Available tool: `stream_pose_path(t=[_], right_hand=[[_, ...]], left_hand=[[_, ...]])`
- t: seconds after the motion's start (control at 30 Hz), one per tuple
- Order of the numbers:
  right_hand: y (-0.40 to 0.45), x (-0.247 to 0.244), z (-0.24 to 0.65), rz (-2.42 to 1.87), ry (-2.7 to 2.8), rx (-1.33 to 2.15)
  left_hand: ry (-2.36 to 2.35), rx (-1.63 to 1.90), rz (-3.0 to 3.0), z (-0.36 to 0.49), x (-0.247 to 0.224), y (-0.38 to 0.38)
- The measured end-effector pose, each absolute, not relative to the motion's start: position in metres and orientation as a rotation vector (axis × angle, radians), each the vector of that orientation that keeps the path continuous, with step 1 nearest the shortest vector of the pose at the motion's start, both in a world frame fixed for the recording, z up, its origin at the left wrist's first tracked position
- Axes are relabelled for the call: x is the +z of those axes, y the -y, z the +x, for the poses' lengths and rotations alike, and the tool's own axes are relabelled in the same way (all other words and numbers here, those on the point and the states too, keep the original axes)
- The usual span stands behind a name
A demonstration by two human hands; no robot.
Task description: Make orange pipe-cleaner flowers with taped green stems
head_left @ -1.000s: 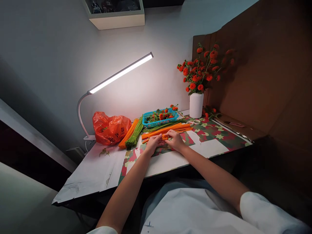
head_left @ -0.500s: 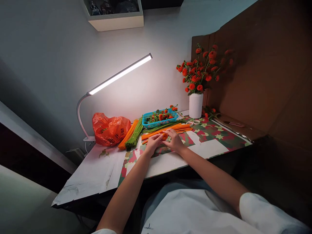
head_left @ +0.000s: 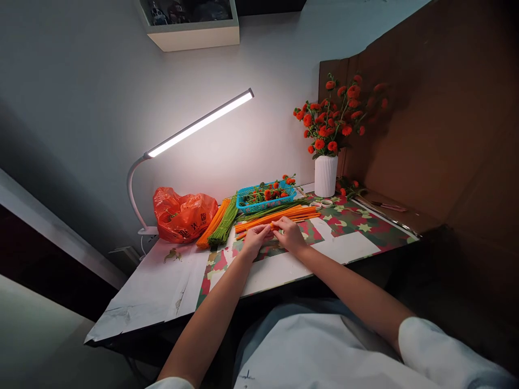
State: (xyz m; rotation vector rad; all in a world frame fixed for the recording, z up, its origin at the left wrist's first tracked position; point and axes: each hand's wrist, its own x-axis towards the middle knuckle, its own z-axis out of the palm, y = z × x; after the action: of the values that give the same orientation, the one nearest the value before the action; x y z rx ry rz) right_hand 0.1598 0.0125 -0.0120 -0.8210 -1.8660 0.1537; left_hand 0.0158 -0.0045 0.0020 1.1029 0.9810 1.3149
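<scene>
My left hand [head_left: 257, 239] and my right hand [head_left: 289, 234] meet over the table, fingertips pinched together on a small orange fuzzy piece [head_left: 273, 227]. It looks like pipe cleaner, and most of it is hidden by the fingers. Just beyond my hands lies a row of orange pipe cleaners [head_left: 302, 212]. To the left, a green pipe cleaner bundle [head_left: 225, 221] rests beside an orange bundle [head_left: 211, 229]. Behind them a blue basket [head_left: 259, 207] holds orange flowers with green stems.
A red plastic bag [head_left: 178, 213] sits at the left by a lit desk lamp [head_left: 198, 124]. A white ribbed vase [head_left: 325, 175] of orange flowers stands at the back right. Rolls of tape [head_left: 326, 203] lie before it. Cardboard [head_left: 425, 119] walls the right side.
My fingers have closed more tightly over the orange piece, so less of it shows. My right hand's fingers have curled slightly downward; the rest looks the same.
</scene>
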Motion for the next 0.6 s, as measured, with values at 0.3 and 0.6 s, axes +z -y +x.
stream_pose_path(t=[0.3, 0.6], right_hand=[[-0.0112, -0.0111, 0.1603, -0.765, 1.808, 0.201], [-0.0050, -0.0047, 0.1555, -0.800, 1.613, 0.223]], left_hand=[[-0.966, 1.298, 1.034, 0.0150, 0.0015, 0.0039], [-0.896, 1.433, 0.853, 0.0197, 0.0019, -0.0036]])
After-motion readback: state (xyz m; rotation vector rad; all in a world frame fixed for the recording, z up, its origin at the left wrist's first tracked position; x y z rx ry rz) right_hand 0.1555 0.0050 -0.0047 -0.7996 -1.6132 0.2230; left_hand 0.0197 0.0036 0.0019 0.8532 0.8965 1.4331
